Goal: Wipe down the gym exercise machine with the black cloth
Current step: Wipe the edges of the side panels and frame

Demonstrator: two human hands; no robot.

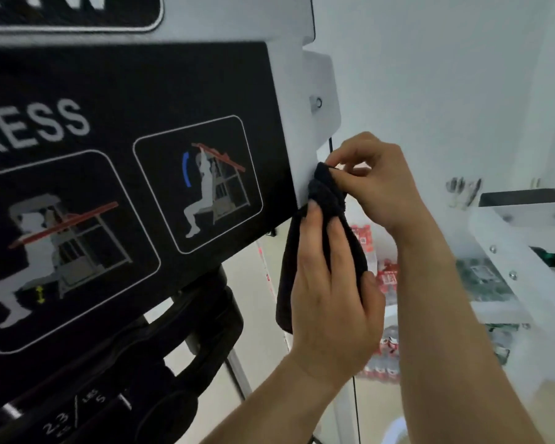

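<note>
Left hand (332,293): fingers pointing up and laid along the front of the black cloth (285,277), thumb round its right side, so the cloth is gripped between them. Right hand (374,182): above the left, thumb and forefinger pinching the bunched top of the same cloth; the two hands are close together, both clamped on it. Black cloth: bunched at the top and pressed against the lower right edge of the gym exercise machine (298,107), with the rest hanging loose below the left hand's fingers. The machine's white side panel carries a black instruction placard (141,100) with two seated-press diagrams and part of a word in white letters; it fills the left of the view. Below the placard: dark machine parts with weight labels (77,411), partly blurred. A thin black cable (355,408) runs down behind the left forearm. Behind the hands, out of focus: red-labelled bottle packs (387,277) and a second white machine (507,245) with a black pad (526,197).
</note>
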